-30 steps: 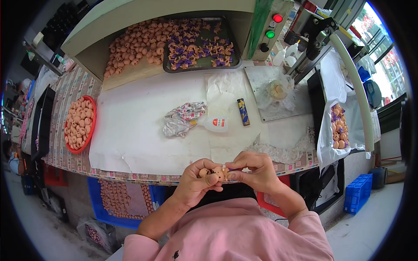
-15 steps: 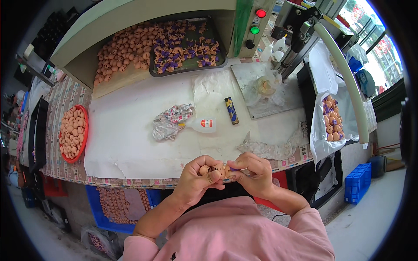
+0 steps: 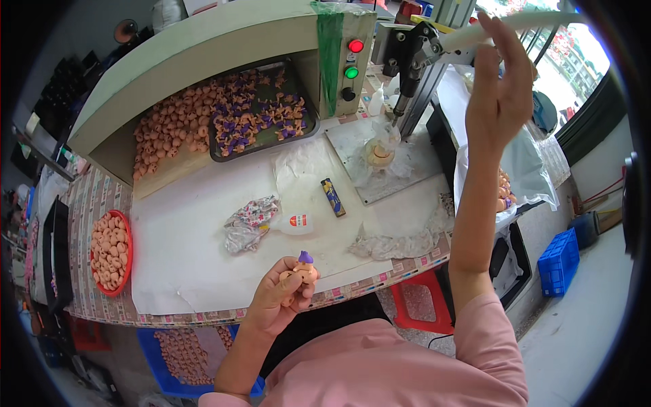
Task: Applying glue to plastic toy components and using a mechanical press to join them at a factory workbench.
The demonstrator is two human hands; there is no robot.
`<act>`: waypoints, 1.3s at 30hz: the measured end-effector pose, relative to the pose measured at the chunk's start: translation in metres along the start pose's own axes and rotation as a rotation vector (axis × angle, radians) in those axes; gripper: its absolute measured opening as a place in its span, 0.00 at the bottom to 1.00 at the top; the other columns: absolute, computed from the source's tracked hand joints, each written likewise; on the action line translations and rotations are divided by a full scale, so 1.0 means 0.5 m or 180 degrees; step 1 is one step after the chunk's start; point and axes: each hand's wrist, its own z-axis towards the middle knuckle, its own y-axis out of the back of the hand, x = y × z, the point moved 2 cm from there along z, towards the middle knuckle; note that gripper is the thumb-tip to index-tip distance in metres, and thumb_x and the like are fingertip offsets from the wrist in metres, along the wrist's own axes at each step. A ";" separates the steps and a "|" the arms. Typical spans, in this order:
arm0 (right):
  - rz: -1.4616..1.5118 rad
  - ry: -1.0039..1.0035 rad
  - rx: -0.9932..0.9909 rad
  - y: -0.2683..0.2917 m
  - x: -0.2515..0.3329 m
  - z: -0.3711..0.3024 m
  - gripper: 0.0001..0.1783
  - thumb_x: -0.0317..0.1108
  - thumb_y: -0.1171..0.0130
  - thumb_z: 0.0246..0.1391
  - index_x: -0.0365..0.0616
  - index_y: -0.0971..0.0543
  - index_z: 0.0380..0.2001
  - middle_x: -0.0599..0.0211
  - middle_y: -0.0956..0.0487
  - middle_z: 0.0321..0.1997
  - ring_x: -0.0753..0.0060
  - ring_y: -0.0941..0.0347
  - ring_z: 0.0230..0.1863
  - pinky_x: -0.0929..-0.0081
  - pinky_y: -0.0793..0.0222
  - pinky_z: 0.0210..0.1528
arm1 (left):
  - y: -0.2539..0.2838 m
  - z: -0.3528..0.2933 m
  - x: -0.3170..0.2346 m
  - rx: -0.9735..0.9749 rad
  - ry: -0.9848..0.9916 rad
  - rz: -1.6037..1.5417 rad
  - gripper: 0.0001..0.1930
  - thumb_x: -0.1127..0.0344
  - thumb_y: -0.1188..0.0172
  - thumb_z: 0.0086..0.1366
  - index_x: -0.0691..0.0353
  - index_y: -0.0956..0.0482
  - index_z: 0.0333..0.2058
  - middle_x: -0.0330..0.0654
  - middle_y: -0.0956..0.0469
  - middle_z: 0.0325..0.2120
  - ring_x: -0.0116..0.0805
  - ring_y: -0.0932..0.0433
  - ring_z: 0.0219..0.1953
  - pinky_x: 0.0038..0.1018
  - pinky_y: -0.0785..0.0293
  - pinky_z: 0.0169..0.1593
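My left hand [image 3: 279, 298] is closed round a small flesh-coloured toy doll [image 3: 309, 274] with a purple piece on top, above the table's front edge. Its fingers hide part of the doll. High at the right, my right hand [image 3: 500, 95] is raised, fingers stretched out, against the pale lever handle [image 3: 458, 39] of a bench press [image 3: 413, 64]. The fingers overlap the handle; how firmly they touch it I cannot tell. Below the press, a plastic-wrapped round piece [image 3: 380, 153] sits on a metal plate [image 3: 346, 152].
A dark tray [image 3: 313, 130] of purple-dressed doll parts and a pile of doll heads [image 3: 166, 136] fill the cabinet. A red basket [image 3: 129, 261] holds round parts. A bottle [image 3: 296, 224], a crumpled cloth [image 3: 251, 220] and a lighter-shaped piece [image 3: 332, 197] lie mid-table.
My right hand has left the doll and risen to the press lever. The lever has swung up and away. My left hand keeps the doll, whose purple part now points up.
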 end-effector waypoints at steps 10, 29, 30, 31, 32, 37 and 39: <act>-0.0071 -0.1764 0.0708 -0.028 -0.028 -0.114 0.15 0.38 0.39 0.54 0.40 0.19 0.41 0.58 0.19 0.43 0.70 0.23 0.43 0.76 0.31 0.48 | 0.027 -0.074 -0.048 -0.0509 -0.0297 0.0174 0.15 0.69 0.41 0.63 0.64 0.30 0.47 0.48 0.26 0.41 0.28 0.23 0.36 0.21 0.20 0.34; -0.2082 -0.1660 0.0872 0.206 -0.059 -0.200 0.24 0.31 0.37 0.49 0.45 0.25 0.52 0.58 0.29 0.59 0.60 0.35 0.60 0.64 0.40 0.60 | -0.122 0.229 -0.122 -0.0295 0.0194 0.1277 0.12 0.66 0.38 0.62 0.60 0.24 0.44 0.33 0.22 0.32 0.17 0.24 0.28 0.16 0.24 0.30; -0.2246 -0.1678 0.0854 0.211 -0.059 -0.196 0.24 0.33 0.37 0.50 0.46 0.25 0.52 0.58 0.32 0.62 0.59 0.39 0.64 0.62 0.44 0.63 | -0.127 0.264 -0.113 -0.0266 0.0298 0.1454 0.11 0.65 0.37 0.61 0.60 0.23 0.42 0.31 0.22 0.30 0.17 0.25 0.27 0.16 0.25 0.30; -0.2219 -0.1667 0.0848 0.208 -0.047 -0.187 0.24 0.33 0.37 0.50 0.46 0.25 0.52 0.58 0.32 0.62 0.59 0.39 0.64 0.62 0.44 0.63 | -0.132 0.297 -0.106 -0.0277 0.0271 0.1450 0.11 0.65 0.37 0.61 0.60 0.23 0.42 0.31 0.22 0.30 0.17 0.25 0.27 0.16 0.25 0.30; -0.1763 -0.1700 0.0931 0.199 -0.022 -0.184 0.23 0.33 0.37 0.50 0.46 0.25 0.52 0.58 0.32 0.62 0.59 0.38 0.63 0.63 0.43 0.62 | -0.129 0.331 -0.096 -0.0397 0.0185 0.1761 0.11 0.64 0.36 0.60 0.58 0.22 0.41 0.30 0.24 0.28 0.17 0.27 0.25 0.17 0.26 0.29; -0.0078 -0.1938 0.1531 0.179 0.062 -0.173 0.15 0.25 0.37 0.46 0.40 0.20 0.41 0.58 0.23 0.50 0.56 0.29 0.53 0.65 0.40 0.58 | -0.139 0.472 -0.042 -0.0353 -0.0271 0.2528 0.12 0.64 0.33 0.57 0.61 0.21 0.37 0.32 0.26 0.28 0.21 0.28 0.26 0.20 0.29 0.31; 0.0094 -0.1831 0.1689 0.170 0.071 -0.168 0.14 0.24 0.38 0.47 0.40 0.20 0.40 0.60 0.22 0.49 0.61 0.29 0.52 0.68 0.37 0.55 | -0.152 0.505 -0.030 -0.0617 -0.2309 0.3760 0.13 0.69 0.34 0.53 0.68 0.22 0.36 0.41 0.27 0.31 0.32 0.25 0.30 0.28 0.28 0.36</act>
